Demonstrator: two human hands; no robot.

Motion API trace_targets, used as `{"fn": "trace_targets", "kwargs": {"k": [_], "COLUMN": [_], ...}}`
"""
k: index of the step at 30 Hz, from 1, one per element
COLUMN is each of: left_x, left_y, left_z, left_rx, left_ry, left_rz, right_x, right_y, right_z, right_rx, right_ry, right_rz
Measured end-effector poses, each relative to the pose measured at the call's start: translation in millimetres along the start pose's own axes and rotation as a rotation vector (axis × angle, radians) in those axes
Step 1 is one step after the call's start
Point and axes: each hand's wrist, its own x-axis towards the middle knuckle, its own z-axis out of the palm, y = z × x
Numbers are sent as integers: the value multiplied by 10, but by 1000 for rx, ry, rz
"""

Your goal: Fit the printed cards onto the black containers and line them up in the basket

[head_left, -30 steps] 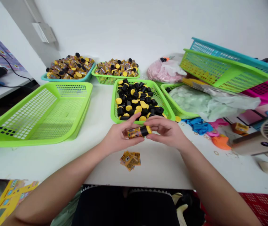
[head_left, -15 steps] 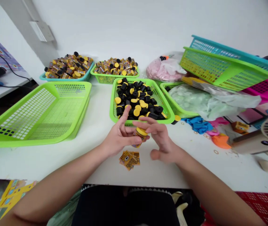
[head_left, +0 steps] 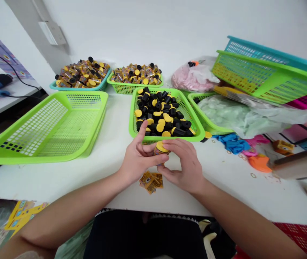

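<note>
No legible text, even on labels (head_left: 150,182)

Sm. cyl. container (head_left: 161,148) w/ flat yellow cap, patterned label seen below it. Held approx. upright, cap up, betw. L hand (head_left: 135,159) & R hand (head_left: 188,163); lower body mostly hidden.

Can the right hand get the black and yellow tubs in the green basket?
Probably yes: the black and yellow tubs lie uncovered in the green basket just beyond the right hand. That hand is on the yellow-capped tub, though, so it isn't free.
</note>
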Motion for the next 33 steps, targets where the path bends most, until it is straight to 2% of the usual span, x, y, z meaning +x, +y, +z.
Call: {"fn": "trace_targets", "kwargs": {"k": [5, 9, 11, 14, 16, 19, 23, 25, 27, 31, 33], "left_x": [-5, 9, 2, -22, -38, -48, -38, -36, -43, -75, -87], "left_y": [36, 75, 62, 23, 17, 53, 94, 89, 77, 74, 93], "left_z": [19, 17, 18, 24, 26, 19, -7, -11, 4, 62, 70], "left_rx": [9, 137, 222, 348, 417, 368, 195, 203, 319, 631, 668], "left_ry": [-48, -300, -319, -166, -129, -223, -389, -429, -369, -90, -72], "left_rz": [-27, -261, -313, -229, -146, -107, -200, -214, -168, 23, 57], "right_x": [-4, -7, -18, -49, -65, -61, -25, -25, -44, -115, -147], "right_y": [48, -31, -65, -75, -74, -89, -113, -105, -84, -37, -27], "right_z": [-20, -14, -5, 20, 44, 73, 63, 42, 22, 25, 47], "right_rx": [-60, -9, -29, -106, -118, -54, 47, 44, -23, -186, -198], "right_ry": [13, -1, -9, -13, -2, 41, 34, 37, 40, -18, -6], "right_rz": [-106, -180, -197, -181, -181, -190, -169, -195, -242, -321, -324]}}
